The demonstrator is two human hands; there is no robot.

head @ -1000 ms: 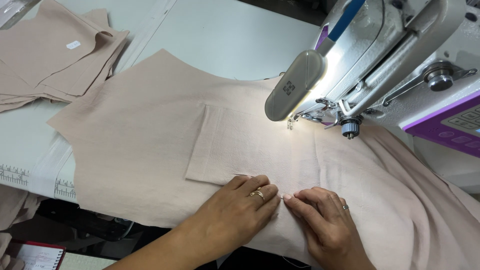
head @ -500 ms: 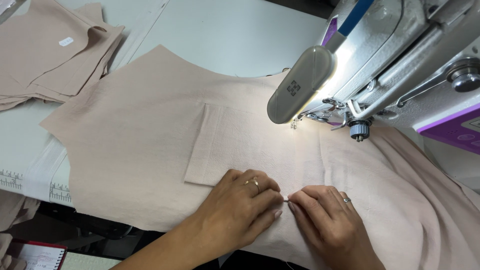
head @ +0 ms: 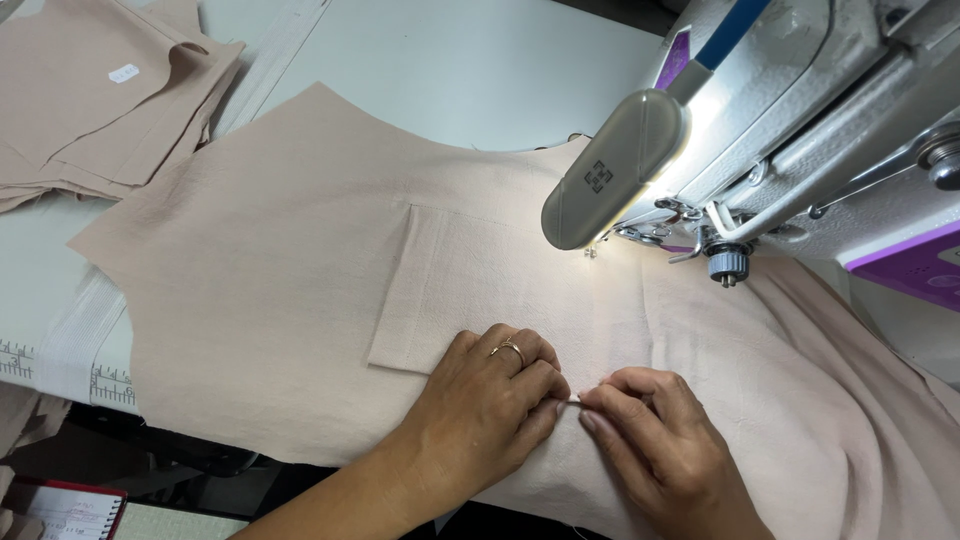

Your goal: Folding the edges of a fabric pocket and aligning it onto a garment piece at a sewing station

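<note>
We are pinching a fold in the pale pink woven fabric panel [head: 300,290] at lower centre, left hand [head: 490,400] and right hand [head: 655,440] both closed on it; judging next, feeding toward the grey sewing machine [head: 720,130].

Garment panel [head: 300,260]: matt, pale beige woven cloth with a fine crinkled texture; the stacked cut pieces [head: 90,100] match it. Sewing machine [head: 800,110]: smooth painted metal body, satin grey plastic lamp housing [head: 610,170]. Table top [head: 450,70]: smooth, pale, low-sheen laminate.
</note>
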